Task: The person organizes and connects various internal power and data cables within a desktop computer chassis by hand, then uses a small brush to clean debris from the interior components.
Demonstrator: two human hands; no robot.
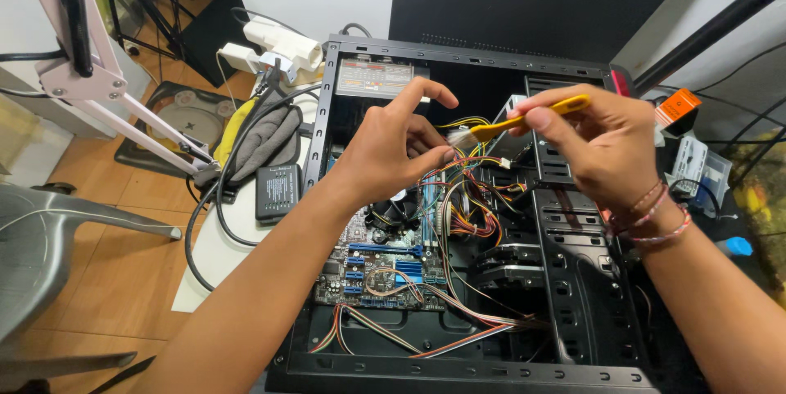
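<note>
A white table (214,251) carries the open black computer case (458,361), grey cloth (270,138).

Brush (524,120) above open case (458,369) — chair (49,238) left

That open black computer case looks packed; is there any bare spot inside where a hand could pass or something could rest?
Bare black metal floor lies between the green motherboard and the open black computer case's front rim, crossed by flat ribbon cables. The middle is crowded: coloured wire bundles beneath the left hand and the right hand with its yellow-handled brush.
</note>
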